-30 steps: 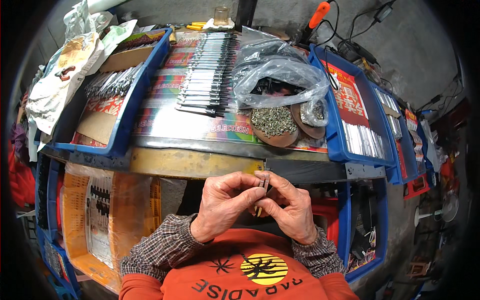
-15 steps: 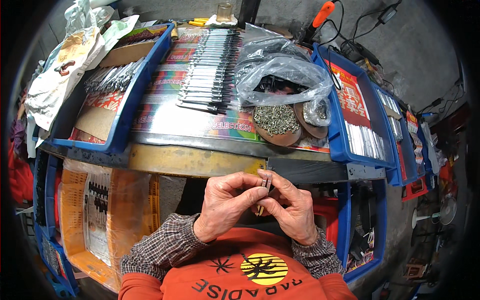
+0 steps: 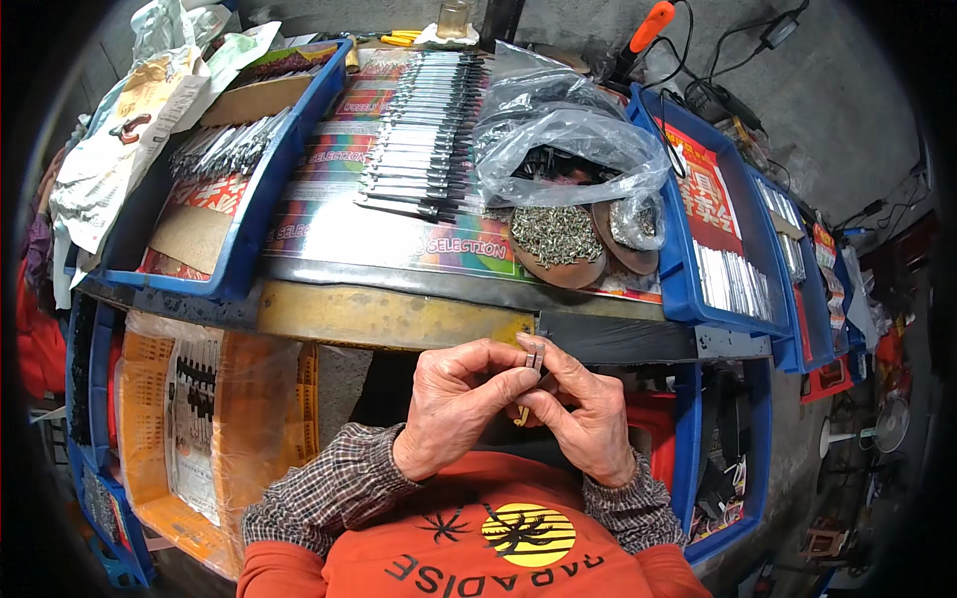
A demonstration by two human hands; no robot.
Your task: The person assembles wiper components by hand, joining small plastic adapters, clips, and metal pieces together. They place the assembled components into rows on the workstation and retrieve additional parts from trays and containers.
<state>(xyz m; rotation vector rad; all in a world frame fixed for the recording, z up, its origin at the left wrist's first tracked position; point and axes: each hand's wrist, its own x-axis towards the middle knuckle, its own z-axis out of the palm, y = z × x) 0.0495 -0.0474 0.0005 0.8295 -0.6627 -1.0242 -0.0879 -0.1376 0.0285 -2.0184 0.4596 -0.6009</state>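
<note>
Close together in front of my chest, my left hand (image 3: 451, 407) and my right hand (image 3: 588, 424) both pinch one small metal piece (image 3: 536, 357). Its two narrow silvery ends stick up between my fingertips. A yellowish bit shows below the fingers; whether it belongs to the same piece I cannot tell. My fingers hide the rest. Beyond them, on the bench, a brown dish (image 3: 568, 276) holds a heap of small metal fasteners (image 3: 554, 237). A long row of slim silvery strips with black parts (image 3: 414, 149) lies left of the dish.
A crumpled clear plastic bag (image 3: 568, 140) lies behind the dish. Blue trays (image 3: 244, 224) with metal strips stand at the left, and another blue tray (image 3: 688, 299) at the right. An orange crate (image 3: 145, 439) sits below the bench's front edge (image 3: 389, 321). An orange-handled tool (image 3: 653, 27) stands far back.
Both hands keep their pinch and have barely moved. The metal piece is slightly turned between the fingertips, and the yellowish bit below shows a little less. The whole view has shifted slightly.
</note>
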